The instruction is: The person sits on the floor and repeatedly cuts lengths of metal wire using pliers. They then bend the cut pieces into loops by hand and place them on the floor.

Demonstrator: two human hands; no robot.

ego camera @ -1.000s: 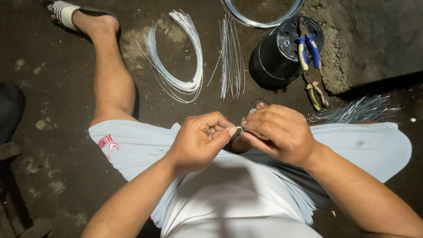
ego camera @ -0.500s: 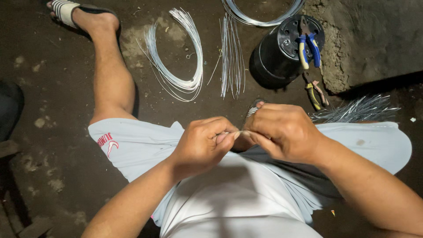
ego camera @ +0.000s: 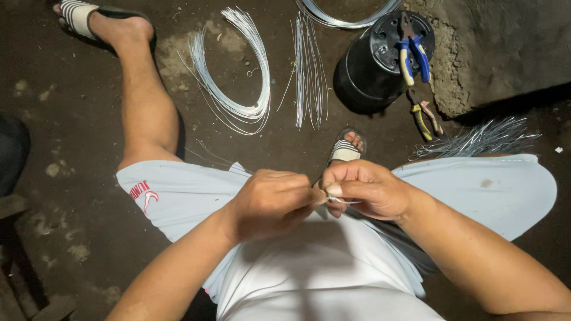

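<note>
Seated figure, seen from above. We see both hands meeting over the lap: the left hand (ego camera: 270,202) and right hand (ego camera: 366,189) each pinch a short wire (ego camera: 340,201) between fingertips. Coiled wire (ego camera: 238,77), straight wires (ego camera: 309,71) and pliers (ego camera: 413,53) on a bucket (ego camera: 372,74) lie on the floor beyond. We judge the thin wire could slip or prick a fingertip under bending.

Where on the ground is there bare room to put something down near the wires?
Bare dirt floor lies left of the outstretched leg, and between the wire loop and that leg. It is crowded from the straight wires to the black bucket, pliers and wire bundle.
</note>
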